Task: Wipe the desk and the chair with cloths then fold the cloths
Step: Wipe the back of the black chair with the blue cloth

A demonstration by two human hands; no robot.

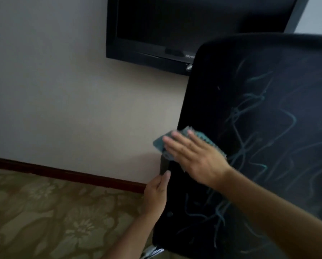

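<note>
Fills the right of the scene: a broad black rounded chair back point(259, 118), smooth, streaked with pale teal scribble marks. Pressed flat under the right hand point(195, 156), fingers straight, at the left edge: a small teal ridged cloth point(161, 144), probably mid-wipe. Gripping that edge lower and nearer, likely for steadiness: the left hand point(156, 193).

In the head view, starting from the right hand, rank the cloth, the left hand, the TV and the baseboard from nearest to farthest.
From the right hand:
1. Cloth, directly under its fingers, pressed on the chair back.
2. Left hand, just below, gripping the chair's left edge.
3. Baseboard and TV, low left and up top; too close to rank.
</note>
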